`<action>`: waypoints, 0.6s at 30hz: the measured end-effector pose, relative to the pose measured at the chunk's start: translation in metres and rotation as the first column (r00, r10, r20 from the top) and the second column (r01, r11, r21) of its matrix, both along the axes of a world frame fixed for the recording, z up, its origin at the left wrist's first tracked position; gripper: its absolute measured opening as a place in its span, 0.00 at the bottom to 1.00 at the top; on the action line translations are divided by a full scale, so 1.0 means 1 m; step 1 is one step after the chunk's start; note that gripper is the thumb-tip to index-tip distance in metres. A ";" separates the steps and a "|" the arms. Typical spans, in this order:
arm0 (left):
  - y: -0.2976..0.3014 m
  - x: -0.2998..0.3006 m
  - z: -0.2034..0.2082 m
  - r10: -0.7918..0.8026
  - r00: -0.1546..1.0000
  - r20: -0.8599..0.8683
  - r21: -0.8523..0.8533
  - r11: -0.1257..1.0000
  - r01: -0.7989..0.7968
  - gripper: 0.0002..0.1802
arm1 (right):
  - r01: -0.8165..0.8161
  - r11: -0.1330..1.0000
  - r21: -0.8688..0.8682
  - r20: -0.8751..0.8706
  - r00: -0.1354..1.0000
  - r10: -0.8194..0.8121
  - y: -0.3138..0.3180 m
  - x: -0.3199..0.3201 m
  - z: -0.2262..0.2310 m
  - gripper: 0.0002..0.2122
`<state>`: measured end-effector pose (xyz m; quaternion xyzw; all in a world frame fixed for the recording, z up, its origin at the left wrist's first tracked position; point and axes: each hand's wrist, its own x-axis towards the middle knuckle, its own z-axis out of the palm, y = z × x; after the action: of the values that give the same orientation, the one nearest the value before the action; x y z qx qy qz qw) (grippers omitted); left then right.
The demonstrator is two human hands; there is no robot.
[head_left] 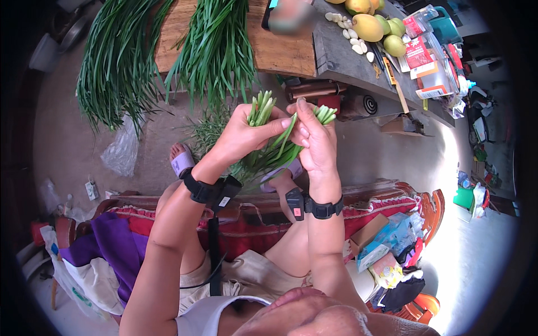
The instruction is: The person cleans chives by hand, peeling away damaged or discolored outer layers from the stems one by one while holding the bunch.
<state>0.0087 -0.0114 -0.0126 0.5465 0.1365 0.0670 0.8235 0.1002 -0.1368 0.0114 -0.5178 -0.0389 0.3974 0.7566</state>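
Note:
My left hand [241, 134] is closed around a bunch of garlic chives [261, 110], pale stem ends up. Beside it, my right hand [319, 147] grips a second bunch of chives [325, 115]. Thumbs and fingertips of both hands nearly meet around a single chive stalk [291, 129] between the bunches. Dark green leaves hang below the hands, partly hidden by them. Two large heaps of chives, a left heap [115, 67] and a right heap [216, 47], drape over the front edge of the wooden board [280, 47].
Plant trimmings [210, 134] and a clear plastic bag [124, 148] lie on the floor. Garlic cloves [357, 42], yellow and green fruit [368, 28] and packages [417, 55] crowd the grey table [342, 53]. I sit on a red-covered wooden bench [386, 193], with cloth and boxes at both sides.

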 end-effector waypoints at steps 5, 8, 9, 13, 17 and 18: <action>0.004 -0.004 0.007 0.006 0.997 -0.073 -0.080 0.997 -0.012 0.12 | 0.158 0.973 0.166 0.247 0.949 -0.196 -0.017 0.024 -0.003 0.12; 0.008 -0.004 0.005 -0.038 0.999 0.017 -0.306 0.951 0.041 0.16 | 0.221 0.951 0.215 0.302 0.911 -0.280 -0.027 0.037 0.007 0.14; 0.011 -0.004 0.001 -0.083 0.995 0.059 -0.364 0.926 0.099 0.21 | 0.199 0.953 0.228 0.294 0.919 -0.262 -0.029 0.041 0.005 0.15; 0.009 -0.003 0.000 -0.083 0.995 0.062 -0.470 0.877 0.102 0.19 | 0.179 0.982 0.065 0.346 0.919 -0.190 -0.024 0.035 0.006 0.15; 0.004 -0.001 -0.005 -0.133 0.991 0.030 -0.448 0.884 0.132 0.14 | 0.164 0.986 0.016 0.447 0.881 -0.154 -0.013 0.029 0.002 0.15; 0.001 0.000 -0.006 -0.141 0.990 -0.001 -0.394 0.910 0.129 0.13 | 0.163 0.987 0.010 0.443 0.884 -0.151 -0.013 0.027 0.000 0.14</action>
<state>0.0082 -0.0102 -0.0190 0.3792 0.1211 -0.0269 0.9169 0.1271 -0.1499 0.0111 -0.6062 -0.1622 0.2076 0.7504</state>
